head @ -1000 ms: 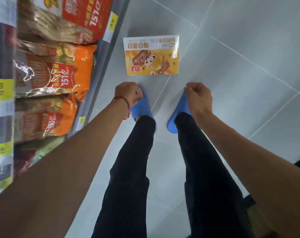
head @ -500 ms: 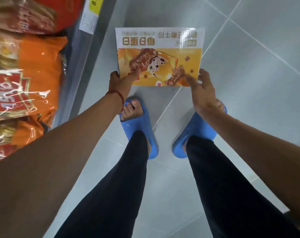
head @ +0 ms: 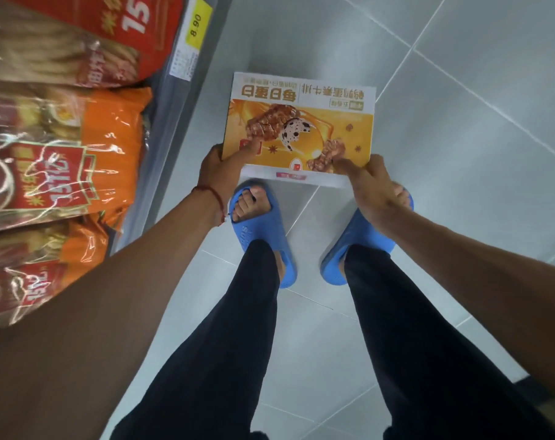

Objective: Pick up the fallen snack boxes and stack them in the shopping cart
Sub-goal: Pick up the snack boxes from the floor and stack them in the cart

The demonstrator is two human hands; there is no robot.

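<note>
A flat snack box (head: 301, 128), yellow and white with a picture of chocolate bars, is held just above the grey tiled floor in front of my feet. My left hand (head: 220, 168) grips its near left corner, thumb on the top face. My right hand (head: 368, 182) grips the near right corner, fingers on top. The near edge of the box is lifted and its white side panel shows. No shopping cart is in view.
A store shelf (head: 187, 100) with orange and red snack bags (head: 79, 160) and a yellow price tag runs along the left. My feet in blue slippers (head: 263, 230) stand right behind the box. Open tiled floor (head: 476, 138) lies to the right.
Both hands went from hanging closed above my feet to reaching the box and gripping its near corners. The near edge of the box has come up off the floor.
</note>
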